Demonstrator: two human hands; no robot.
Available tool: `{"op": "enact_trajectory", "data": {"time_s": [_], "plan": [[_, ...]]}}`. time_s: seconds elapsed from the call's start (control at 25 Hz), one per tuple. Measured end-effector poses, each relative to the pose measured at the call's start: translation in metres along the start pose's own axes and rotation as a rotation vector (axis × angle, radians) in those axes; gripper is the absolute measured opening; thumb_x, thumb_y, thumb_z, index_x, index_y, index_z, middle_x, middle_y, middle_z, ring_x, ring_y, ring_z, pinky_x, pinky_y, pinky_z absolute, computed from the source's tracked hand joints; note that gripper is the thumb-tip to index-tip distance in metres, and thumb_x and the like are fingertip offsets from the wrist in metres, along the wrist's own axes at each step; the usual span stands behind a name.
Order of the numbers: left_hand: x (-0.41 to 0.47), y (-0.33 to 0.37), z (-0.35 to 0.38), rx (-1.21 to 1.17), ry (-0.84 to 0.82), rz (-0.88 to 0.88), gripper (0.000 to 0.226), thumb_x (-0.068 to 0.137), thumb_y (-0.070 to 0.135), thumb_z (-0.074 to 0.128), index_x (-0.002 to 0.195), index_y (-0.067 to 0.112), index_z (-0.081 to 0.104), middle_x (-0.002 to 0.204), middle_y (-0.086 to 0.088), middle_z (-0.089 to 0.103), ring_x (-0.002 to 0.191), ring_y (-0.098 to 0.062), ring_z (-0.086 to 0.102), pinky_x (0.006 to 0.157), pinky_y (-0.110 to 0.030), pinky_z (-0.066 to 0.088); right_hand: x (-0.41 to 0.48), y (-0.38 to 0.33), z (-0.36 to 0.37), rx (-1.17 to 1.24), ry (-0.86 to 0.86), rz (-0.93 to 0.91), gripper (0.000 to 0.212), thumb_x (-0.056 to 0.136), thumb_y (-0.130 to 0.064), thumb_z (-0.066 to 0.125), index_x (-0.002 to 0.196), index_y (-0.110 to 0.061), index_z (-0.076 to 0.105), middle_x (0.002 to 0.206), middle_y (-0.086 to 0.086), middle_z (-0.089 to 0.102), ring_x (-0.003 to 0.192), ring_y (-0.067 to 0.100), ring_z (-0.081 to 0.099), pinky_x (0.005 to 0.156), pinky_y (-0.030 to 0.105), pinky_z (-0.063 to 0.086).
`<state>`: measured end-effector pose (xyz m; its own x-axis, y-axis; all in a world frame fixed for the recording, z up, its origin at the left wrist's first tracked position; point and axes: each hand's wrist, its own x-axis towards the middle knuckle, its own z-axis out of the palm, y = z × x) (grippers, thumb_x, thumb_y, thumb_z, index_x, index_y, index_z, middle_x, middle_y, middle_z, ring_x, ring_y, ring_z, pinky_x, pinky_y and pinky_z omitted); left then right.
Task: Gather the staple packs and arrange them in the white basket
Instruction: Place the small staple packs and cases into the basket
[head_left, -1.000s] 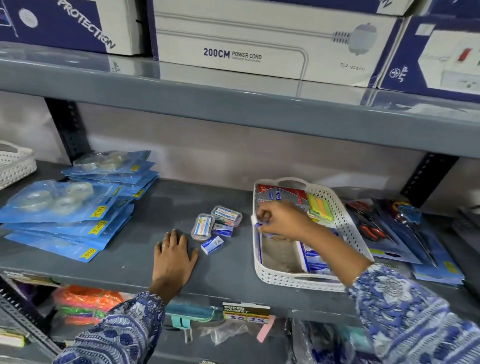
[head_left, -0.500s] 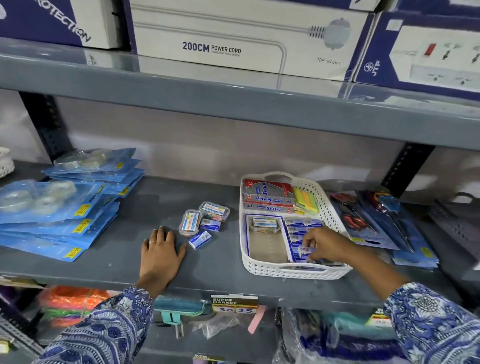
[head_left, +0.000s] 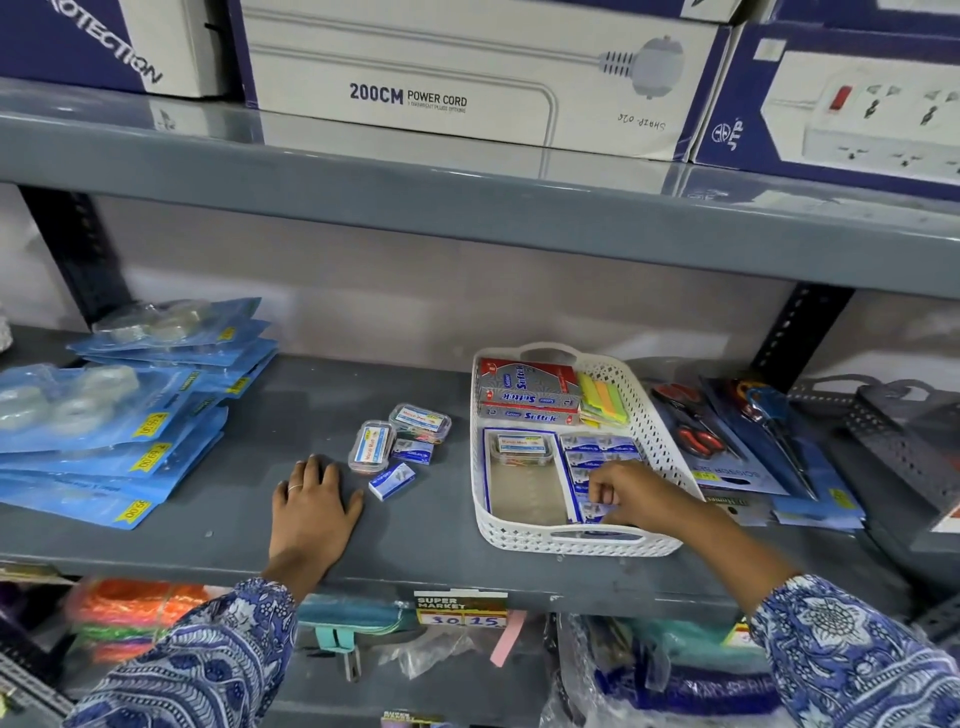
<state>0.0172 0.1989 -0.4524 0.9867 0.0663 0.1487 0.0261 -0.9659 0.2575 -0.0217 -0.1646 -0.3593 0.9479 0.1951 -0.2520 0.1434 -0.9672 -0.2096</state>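
The white basket (head_left: 571, 540) stands on the grey shelf, right of middle. A column of small blue staple packs (head_left: 597, 447) lies in its right half, and a clear box (head_left: 521, 448) in its left half. My right hand (head_left: 631, 496) reaches into the basket's front right, fingers curled down and pinched on a blue staple pack at the near end of that column. Two loose blue staple packs (head_left: 392, 480) (head_left: 413, 451) lie on the shelf left of the basket. My left hand (head_left: 311, 499) rests flat beside them, fingers spread, holding nothing.
Two clear pin boxes (head_left: 371, 447) (head_left: 420, 422) sit beside the loose packs. Red and grey Softek boxes (head_left: 527, 389) and coloured sticky notes (head_left: 602, 397) fill the basket's back. Blue tape packs (head_left: 104, 415) are stacked left, scissor cards (head_left: 727, 441) right. An upper shelf (head_left: 467, 208) overhangs.
My right hand moved from the basket's back left to its front right, over the column of blue packs. My left hand stayed flat on the shelf.
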Motion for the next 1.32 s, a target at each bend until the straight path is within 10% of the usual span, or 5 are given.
{"op": "enact_trajectory", "data": {"time_s": [0.4, 0.64, 1.32], "plan": [[-0.001, 0.0, -0.002, -0.015, -0.011, 0.001, 0.054, 0.092, 0.044, 0.042, 0.133, 0.01, 0.041, 0.148, -0.014, 0.037, 0.138, -0.03, 0.03, 0.114, -0.045, 0.026, 0.035, -0.096, -0.036, 0.162, 0.254, -0.083, 0.015, 0.08, -0.008, 0.068, 0.095, -0.01, 0.068, 0.087, 0.003, 0.07, 0.083, 0.022, 0.064, 0.075, 0.031, 0.049], [-0.002, 0.002, -0.003, 0.012, -0.01, 0.009, 0.056, 0.093, 0.045, 0.038, 0.136, 0.01, 0.038, 0.15, -0.014, 0.033, 0.139, -0.029, 0.028, 0.115, -0.042, 0.025, 0.104, -0.179, 0.011, -0.023, 0.077, -0.293, 0.034, 0.08, -0.005, 0.064, 0.114, -0.011, 0.065, 0.122, 0.011, 0.064, 0.114, 0.029, 0.058, 0.096, 0.038, 0.048], [-0.001, 0.0, -0.001, -0.007, -0.009, 0.014, 0.055, 0.092, 0.046, 0.037, 0.134, 0.011, 0.04, 0.151, -0.013, 0.032, 0.141, -0.029, 0.025, 0.115, -0.043, 0.024, 0.111, -0.198, 0.043, -0.224, 0.121, -0.268, 0.037, 0.081, 0.0, 0.064, 0.117, -0.002, 0.055, 0.124, 0.018, 0.059, 0.111, 0.036, 0.059, 0.086, 0.04, 0.05]]}}
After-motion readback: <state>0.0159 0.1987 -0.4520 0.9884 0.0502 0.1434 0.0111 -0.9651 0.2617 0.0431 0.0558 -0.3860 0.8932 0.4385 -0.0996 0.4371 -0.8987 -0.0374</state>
